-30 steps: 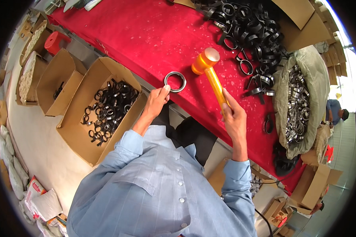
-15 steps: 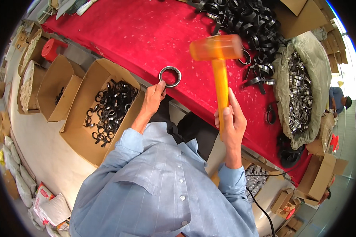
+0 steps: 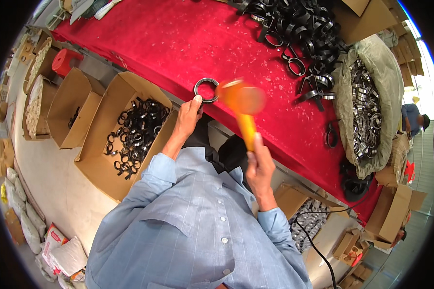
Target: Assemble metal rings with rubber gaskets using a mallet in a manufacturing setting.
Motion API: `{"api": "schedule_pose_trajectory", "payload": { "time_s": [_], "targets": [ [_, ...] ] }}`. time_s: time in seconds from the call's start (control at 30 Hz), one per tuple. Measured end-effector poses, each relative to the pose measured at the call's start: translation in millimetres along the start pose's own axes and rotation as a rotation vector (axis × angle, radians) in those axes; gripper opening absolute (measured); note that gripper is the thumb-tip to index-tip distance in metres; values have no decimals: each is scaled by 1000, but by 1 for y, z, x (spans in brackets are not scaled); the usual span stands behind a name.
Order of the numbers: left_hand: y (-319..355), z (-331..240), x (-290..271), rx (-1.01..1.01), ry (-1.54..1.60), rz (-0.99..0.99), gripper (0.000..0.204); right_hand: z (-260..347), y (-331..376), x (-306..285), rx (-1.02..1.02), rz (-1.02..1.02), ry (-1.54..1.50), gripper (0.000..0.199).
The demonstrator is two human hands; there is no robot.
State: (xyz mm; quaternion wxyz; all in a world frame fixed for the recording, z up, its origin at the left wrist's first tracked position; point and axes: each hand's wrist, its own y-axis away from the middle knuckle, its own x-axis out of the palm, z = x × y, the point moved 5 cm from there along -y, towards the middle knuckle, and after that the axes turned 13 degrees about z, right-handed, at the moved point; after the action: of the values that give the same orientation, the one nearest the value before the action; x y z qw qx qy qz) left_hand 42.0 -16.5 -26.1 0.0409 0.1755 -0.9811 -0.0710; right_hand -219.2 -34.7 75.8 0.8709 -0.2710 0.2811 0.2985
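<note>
My left hand (image 3: 188, 118) holds a dark metal ring (image 3: 206, 89) flat on the red table cover (image 3: 144, 43), fingertips on its near edge. My right hand (image 3: 259, 166) grips the handle of an orange mallet (image 3: 241, 103). The mallet's head is blurred and sits just right of the ring, low over the cover.
A pile of black rings (image 3: 299, 29) lies at the table's far side. A grey sack of metal rings (image 3: 366, 101) sits to the right. An open carton with black rings (image 3: 135, 130) stands at my left, an almost empty carton (image 3: 72, 113) beside it. Another person (image 3: 412, 118) stands far right.
The mallet has swung down from a raised position toward the ring. My left hand has kept the ring in place on the red cover.
</note>
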Motion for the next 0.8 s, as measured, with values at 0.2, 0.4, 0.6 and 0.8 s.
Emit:
{"api": "schedule_pose_trajectory", "payload": {
  "time_s": [0.2,0.4,0.6,0.8],
  "targets": [
    [1,0,-5,-34,-25,-29,56,12,-9,-22,140,29,-44,49],
    [-1,10,-2,-74,207,16,50,8,8,0,-70,65,95,58],
    [15,0,-28,-18,116,235,33,2,-13,-19,213,14,-51,56],
    [62,25,-149,-356,-383,36,35,-44,4,-64,270,-115,74,50]
  ]
}}
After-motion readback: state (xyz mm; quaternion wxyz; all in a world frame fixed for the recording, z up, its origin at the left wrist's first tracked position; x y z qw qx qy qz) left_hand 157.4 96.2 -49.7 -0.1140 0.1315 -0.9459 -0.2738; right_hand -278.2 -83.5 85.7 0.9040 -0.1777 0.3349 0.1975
